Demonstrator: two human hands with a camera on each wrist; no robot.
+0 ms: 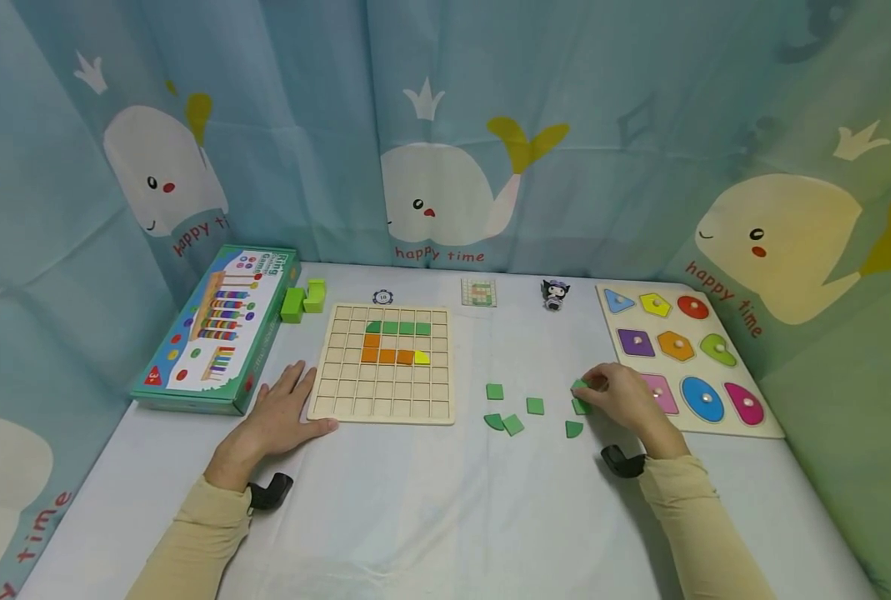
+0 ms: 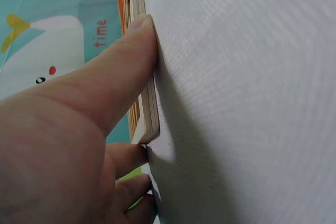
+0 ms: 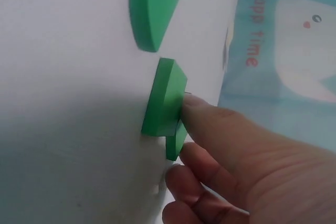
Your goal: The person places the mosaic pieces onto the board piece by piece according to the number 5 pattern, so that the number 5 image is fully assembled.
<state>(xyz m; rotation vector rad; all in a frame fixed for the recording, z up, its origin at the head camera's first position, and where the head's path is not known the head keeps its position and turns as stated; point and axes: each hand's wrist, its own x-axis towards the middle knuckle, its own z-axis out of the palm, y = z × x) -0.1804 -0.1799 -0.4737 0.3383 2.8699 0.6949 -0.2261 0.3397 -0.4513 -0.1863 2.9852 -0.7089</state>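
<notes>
My left hand [image 1: 283, 412] rests on the table at the near left corner of a wooden grid board [image 1: 381, 408]. Its thumb touches the board's front edge, and the other fingers lie along the left side. On the board sit green tiles [image 1: 389, 328] in a row, orange tiles [image 1: 370, 348] and one yellow tile [image 1: 422, 357]. My right hand [image 1: 625, 398] pinches a small green tile [image 3: 176, 141] between thumb and fingers. Close in front of it lies a green square tile [image 3: 167, 100]. More loose green tiles [image 1: 535, 406] are scattered between board and hand.
At left lies a ring game box [image 1: 220, 333] beside lime-green blocks [image 1: 292, 305]. Behind the board are a round numbered token [image 1: 382, 297], a pattern card [image 1: 478, 292] and a small figurine [image 1: 554, 294]. A shape puzzle board [image 1: 745, 422] lies at right. Curtains [image 1: 445, 50] enclose the table.
</notes>
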